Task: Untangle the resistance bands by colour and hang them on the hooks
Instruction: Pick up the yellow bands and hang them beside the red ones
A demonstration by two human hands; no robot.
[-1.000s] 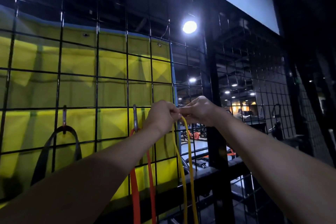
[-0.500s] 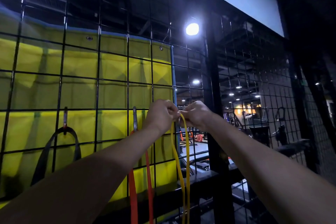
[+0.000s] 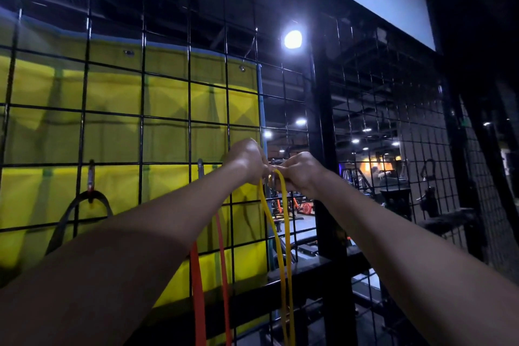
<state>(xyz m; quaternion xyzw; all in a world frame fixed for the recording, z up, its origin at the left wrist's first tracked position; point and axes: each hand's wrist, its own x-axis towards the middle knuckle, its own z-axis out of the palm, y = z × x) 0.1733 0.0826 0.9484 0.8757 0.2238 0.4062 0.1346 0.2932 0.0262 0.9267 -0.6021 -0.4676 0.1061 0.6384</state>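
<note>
Since the earlier frame little has shifted but our view, and we keep our left hand [image 3: 247, 159] and right hand [image 3: 302, 171] pinching the top of the yellow band [image 3: 282, 233] against the grid [image 3: 141, 121], apparently to seat it beside the hung red band [image 3: 222, 261].

No legible text, labels, brand marks, numbers or signs anywhere in view.
</note>
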